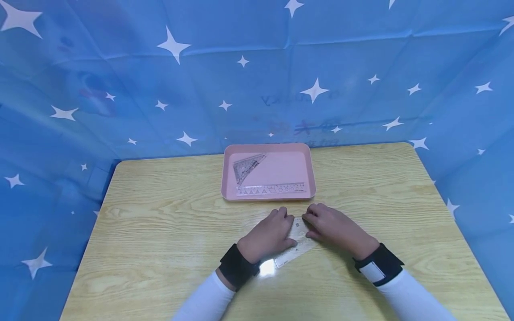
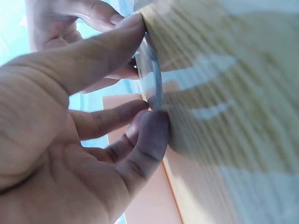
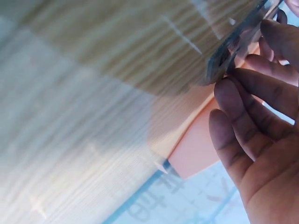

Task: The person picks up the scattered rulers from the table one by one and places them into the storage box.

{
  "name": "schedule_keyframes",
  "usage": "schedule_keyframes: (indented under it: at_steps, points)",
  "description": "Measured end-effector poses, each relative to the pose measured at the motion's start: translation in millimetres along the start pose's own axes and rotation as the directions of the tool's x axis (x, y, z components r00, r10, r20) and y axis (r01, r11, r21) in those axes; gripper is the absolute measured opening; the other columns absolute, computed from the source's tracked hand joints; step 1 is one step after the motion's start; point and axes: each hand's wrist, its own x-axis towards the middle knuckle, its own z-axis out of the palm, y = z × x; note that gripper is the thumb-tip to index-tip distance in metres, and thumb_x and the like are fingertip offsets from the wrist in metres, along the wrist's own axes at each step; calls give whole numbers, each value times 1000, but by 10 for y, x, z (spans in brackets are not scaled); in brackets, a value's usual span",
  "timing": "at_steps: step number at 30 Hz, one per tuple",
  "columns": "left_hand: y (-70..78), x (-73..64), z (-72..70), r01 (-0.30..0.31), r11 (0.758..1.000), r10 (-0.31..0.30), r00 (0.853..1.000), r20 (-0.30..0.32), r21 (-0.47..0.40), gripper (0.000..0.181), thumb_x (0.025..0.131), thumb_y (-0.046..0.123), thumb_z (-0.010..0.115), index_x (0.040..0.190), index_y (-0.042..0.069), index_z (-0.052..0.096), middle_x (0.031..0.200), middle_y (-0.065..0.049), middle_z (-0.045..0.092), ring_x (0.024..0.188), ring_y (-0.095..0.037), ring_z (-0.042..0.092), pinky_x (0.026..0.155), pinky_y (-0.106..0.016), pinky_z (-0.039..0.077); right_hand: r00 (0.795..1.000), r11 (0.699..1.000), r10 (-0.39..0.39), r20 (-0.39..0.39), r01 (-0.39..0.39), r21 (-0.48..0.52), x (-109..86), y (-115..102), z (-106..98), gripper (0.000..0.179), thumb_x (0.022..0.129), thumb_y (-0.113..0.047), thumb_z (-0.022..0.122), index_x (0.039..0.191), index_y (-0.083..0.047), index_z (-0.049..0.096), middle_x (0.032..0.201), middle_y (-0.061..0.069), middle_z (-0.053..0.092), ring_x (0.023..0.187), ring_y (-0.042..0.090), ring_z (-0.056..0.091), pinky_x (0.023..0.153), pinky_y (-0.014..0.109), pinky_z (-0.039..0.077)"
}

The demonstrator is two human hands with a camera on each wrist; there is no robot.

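On the table in front of the tray, a clear flat plastic drawing piece with printed marks and small cut-outs lies between both hands. My left hand pinches its left side, thumb on the near part and fingertips at the far edge. Seen from the left wrist, the clear edge looks curved. My right hand grips the right side with thumb and fingers; its fingertips meet a corner of the plastic in the right wrist view. The hands cover much of the outline, so its exact kind is unclear.
A shallow pink tray stands at the table's far edge. Inside it lie a clear set square and a clear straight ruler with shape cut-outs. Blue star-printed cloth hangs behind and beside the wooden table.
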Motion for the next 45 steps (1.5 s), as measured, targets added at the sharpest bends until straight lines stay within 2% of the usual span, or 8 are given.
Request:
schedule_keyframes:
  at_steps: [9,18,23,26,29,34,38,45]
  points:
    - [7,10,34,19,999,-19,1000,-17,-37,58,88,34,82,131,0,61,107,-6,52,95,-17,53,83,-26,51,998,998,-29,-49,26,-60,19,-34,34,44,85,-36,84,110,-1,74,98,9,66,80,18,62,73,34,58]
    - [-36,34,80,83,975,-90,996,-20,-208,57,86,18,85,132,0,56,110,-7,49,98,-17,52,86,-26,53,996,996,-28,-89,21,-85,43,-58,70,39,85,-35,82,101,-1,74,92,8,63,74,18,59,66,34,55]
    - [-47,48,75,95,965,-103,995,-17,-246,52,89,13,80,132,-1,56,112,-7,51,100,-17,53,89,-27,53,995,995,-38,-96,29,-99,52,-64,62,37,84,-35,83,98,-2,74,90,6,63,72,17,58,65,34,54]
    - [-35,48,68,75,980,-80,997,-23,-186,46,91,14,79,129,-1,58,108,-7,50,95,-17,52,83,-25,53,994,993,-53,-97,42,-111,53,-67,50,35,84,-36,82,95,-4,73,87,5,61,70,16,56,64,33,53]
    - [-4,40,66,28,999,-30,998,-47,-46,37,94,16,75,122,-2,60,103,-7,49,88,-17,50,74,-23,51,995,993,-57,-81,48,-112,46,-66,33,35,85,-37,82,94,-4,72,87,4,60,70,16,55,64,34,52]
    - [54,32,69,-17,991,29,995,-92,134,23,98,1,61,120,-3,65,100,-8,51,82,-17,46,66,-22,48,999,997,-27,-32,25,-78,14,-47,10,43,88,-39,81,111,-3,73,100,7,64,82,17,60,74,34,57]
    - [78,23,53,-13,986,25,997,-76,164,28,98,-5,58,125,-3,65,102,-8,52,84,-16,45,66,-22,49,999,999,-32,-31,30,-42,3,-46,10,44,89,-32,81,120,-2,72,105,8,66,89,18,62,79,34,58]
    - [66,21,29,-6,991,19,995,-93,135,23,96,10,67,117,-1,66,98,-6,51,83,-16,44,64,-21,46,994,995,-80,-80,74,-69,65,-70,27,33,86,-24,81,107,1,73,91,5,61,76,14,56,67,28,54]
